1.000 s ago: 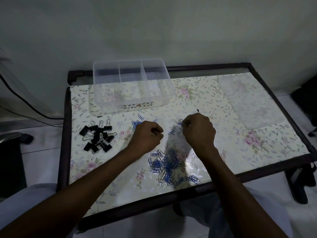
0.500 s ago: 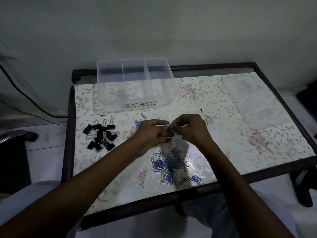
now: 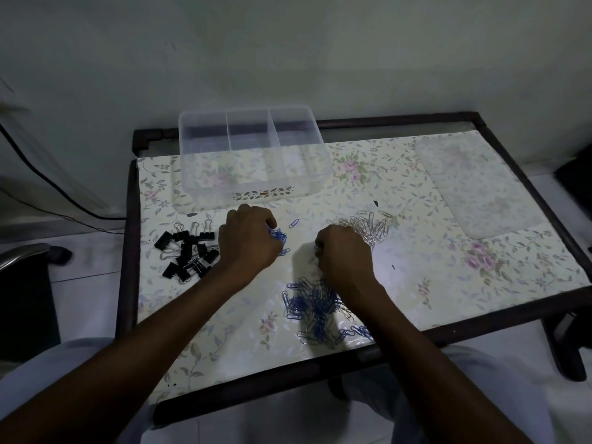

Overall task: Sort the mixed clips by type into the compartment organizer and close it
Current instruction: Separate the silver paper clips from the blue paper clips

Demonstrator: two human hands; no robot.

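Your left hand [image 3: 248,240] curls over the small blue clips [image 3: 278,236]; your right hand [image 3: 344,257] is curled between the silver clips [image 3: 368,227] and mixed pile [image 3: 317,307]. Whether either grip holds a clip, you cannot tell. Binder clips [image 3: 189,253] lie left, the organizer [image 3: 253,155] open behind.

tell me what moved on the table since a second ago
The hands met half a second ago, then parted: the left hand went left onto the small blue paper clip pile, the right hand back beside the silver paper clip pile. The black binder clips and clear plastic organizer stayed put.
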